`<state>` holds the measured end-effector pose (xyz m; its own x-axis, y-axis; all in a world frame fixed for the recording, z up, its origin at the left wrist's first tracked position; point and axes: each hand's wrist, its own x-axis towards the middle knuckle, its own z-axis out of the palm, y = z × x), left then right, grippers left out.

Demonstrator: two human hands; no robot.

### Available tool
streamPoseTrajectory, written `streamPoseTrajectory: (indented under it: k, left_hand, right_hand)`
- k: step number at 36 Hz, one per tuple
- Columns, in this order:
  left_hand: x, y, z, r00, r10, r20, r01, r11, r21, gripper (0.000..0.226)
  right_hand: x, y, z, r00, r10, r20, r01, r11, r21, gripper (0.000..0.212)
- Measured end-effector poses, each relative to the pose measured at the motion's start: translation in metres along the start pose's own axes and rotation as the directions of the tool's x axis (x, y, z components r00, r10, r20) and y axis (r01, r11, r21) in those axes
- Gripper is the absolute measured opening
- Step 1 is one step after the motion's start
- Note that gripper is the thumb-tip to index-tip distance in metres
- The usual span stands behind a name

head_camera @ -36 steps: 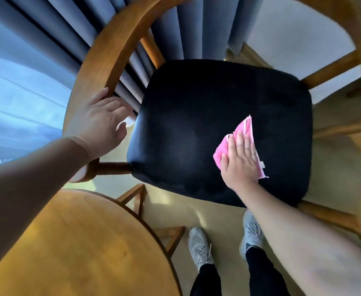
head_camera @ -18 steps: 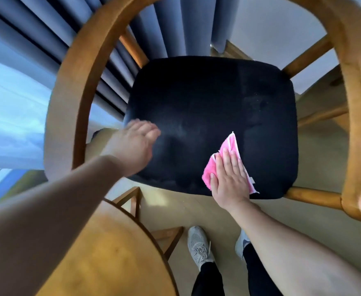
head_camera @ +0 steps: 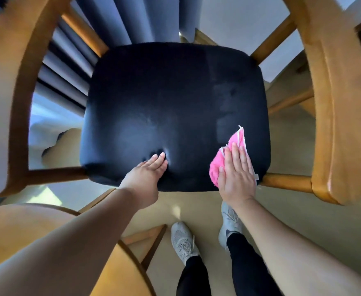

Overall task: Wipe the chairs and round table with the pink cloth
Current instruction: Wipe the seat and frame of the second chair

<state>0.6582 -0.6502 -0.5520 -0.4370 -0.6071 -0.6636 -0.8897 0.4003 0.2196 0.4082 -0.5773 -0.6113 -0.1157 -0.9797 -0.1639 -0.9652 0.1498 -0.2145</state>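
R hand lies flat, palm down, fingers straight & close together, pressing the pink cloth onto the black seat at the seat's front-right corner. No finger curls round the cloth, which sticks out past the fingertips & on the thumb side. L hand is also flat, fingers straight, tips pushed into the seat near mid-front, denting the padding; it holds nothing.

1 s ago the L hand was on the chair arm left of the seat, 0.5 s ago at the seat's front-left corner; now it's further in. R hand + cloth slid from mid-right of the seat back to its front rim.

The round table is front-left of the seat, apart from it. Grey shoes are on the floor just in front of the seat.
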Motion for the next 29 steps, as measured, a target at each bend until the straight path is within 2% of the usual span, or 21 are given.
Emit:
streamPoseTrajectory:
  k: [7,10,16,22,29]
  left_hand:
    - [0.004,0.01,-0.001,0.996,-0.036,0.079,0.033,0.999,0.038,0.09]
    - [0.005,0.009,-0.004,0.994,-0.025,0.111,0.023,0.999,0.023,0.09]
    - [0.005,0.009,-0.004,0.991,-0.023,0.133,0.02,1.0,0.024,0.089]
    - [0.006,0.009,-0.003,0.989,-0.023,0.148,0.021,1.0,0.017,0.089]
    - [0.007,0.008,-0.008,0.983,-0.017,0.185,0.013,1.0,0.019,0.089]
  right_hand:
    - [0.018,-0.003,-0.006,1.0,0.0,0.002,0.0,0.998,-0.059,0.058]
    - [0.045,-0.004,-0.012,0.998,-0.021,0.052,0.026,0.995,-0.093,0.062]
    - [0.108,-0.011,-0.017,0.996,0.057,0.072,-0.045,0.986,-0.161,0.066]
    - [0.118,-0.015,-0.021,0.995,0.056,0.083,-0.041,0.984,-0.175,0.069]
    - [0.194,-0.032,-0.034,0.996,0.066,0.054,-0.056,0.985,-0.166,0.062]
